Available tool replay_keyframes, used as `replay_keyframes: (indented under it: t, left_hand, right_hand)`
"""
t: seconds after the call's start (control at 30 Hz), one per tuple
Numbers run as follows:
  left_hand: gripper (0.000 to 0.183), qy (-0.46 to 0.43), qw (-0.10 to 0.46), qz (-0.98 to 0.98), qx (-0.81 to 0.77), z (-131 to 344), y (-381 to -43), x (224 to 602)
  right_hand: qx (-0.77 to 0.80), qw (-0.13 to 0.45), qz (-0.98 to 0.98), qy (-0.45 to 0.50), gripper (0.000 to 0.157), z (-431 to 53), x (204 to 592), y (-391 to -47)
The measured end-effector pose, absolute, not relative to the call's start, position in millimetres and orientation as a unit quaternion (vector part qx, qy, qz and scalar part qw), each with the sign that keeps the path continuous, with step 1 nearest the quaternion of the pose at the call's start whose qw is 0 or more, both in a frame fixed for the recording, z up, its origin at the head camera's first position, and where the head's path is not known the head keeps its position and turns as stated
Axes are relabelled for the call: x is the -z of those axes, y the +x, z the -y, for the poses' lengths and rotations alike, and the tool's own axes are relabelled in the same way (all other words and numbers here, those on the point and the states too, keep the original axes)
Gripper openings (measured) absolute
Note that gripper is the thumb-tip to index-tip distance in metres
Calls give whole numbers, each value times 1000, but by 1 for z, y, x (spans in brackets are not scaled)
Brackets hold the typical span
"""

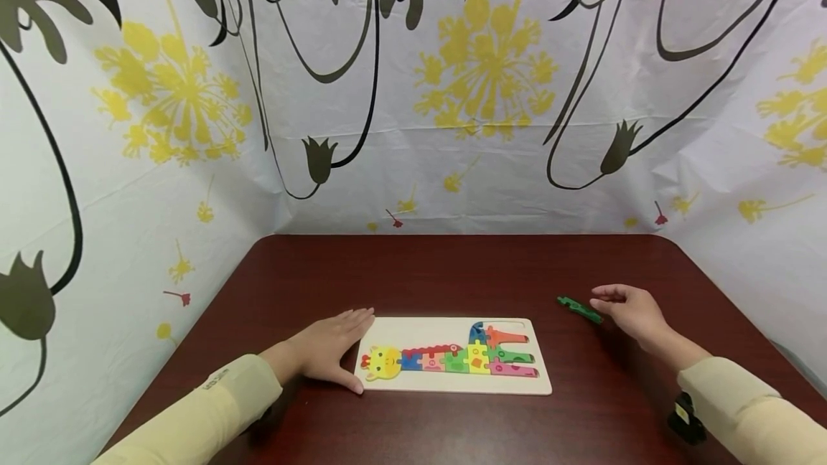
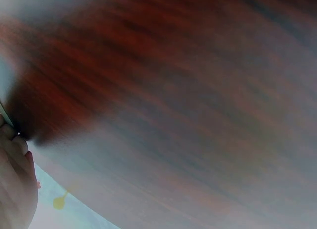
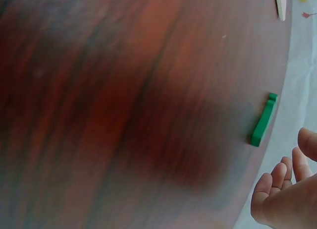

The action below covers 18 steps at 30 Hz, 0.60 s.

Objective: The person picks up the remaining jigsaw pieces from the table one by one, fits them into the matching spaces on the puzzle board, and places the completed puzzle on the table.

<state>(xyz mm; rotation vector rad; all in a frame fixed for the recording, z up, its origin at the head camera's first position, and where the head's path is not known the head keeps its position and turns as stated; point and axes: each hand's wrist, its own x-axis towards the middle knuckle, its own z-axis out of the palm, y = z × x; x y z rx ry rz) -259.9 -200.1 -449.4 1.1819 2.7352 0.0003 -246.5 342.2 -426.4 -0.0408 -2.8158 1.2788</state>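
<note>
A pale giraffe puzzle board [image 1: 413, 383] lies flat on the table, its head to the left and colourful pieces fitted in it. At its upper right, a leg-shaped outline shows the pale base. My left hand [image 1: 332, 350] rests at the board's left edge, fingers stretched along it and thumb at the lower corner. To the right of the board lies a loose green puzzle piece [image 1: 580, 309], also visible in the right wrist view [image 3: 262, 121]. Close beside its right end, my right hand [image 1: 633, 314] hovers with fingers loosely bent and holding nothing.
Both hands work over a dark red-brown wooden table [image 1: 413, 271] with rounded far corners. White cloth [image 1: 362, 196] printed with yellow flowers and grey stems hangs behind and at both sides. A small black device [image 1: 686, 418] sits under the right wrist.
</note>
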Motion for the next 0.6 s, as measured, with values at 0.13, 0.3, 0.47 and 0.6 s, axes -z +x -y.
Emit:
replay_keyframes:
  t: [0.13, 0.3, 0.47, 0.6]
  left_hand:
    - [121, 398, 80, -914, 3, 200, -260, 449]
    - [122, 397, 80, -914, 6, 200, -260, 448]
    - [122, 397, 80, -914, 6, 200, -260, 448]
    - [121, 397, 80, -914, 6, 200, -259, 448]
  right_hand:
    - [-423, 2, 906, -22, 48, -349, 430, -246]
    - [-433, -20, 901, -33, 50, -355, 434, -246]
    - [-435, -31, 899, -37, 49, -358, 436, -246]
    - [-430, -33, 902, -35, 48, -358, 437, -246]
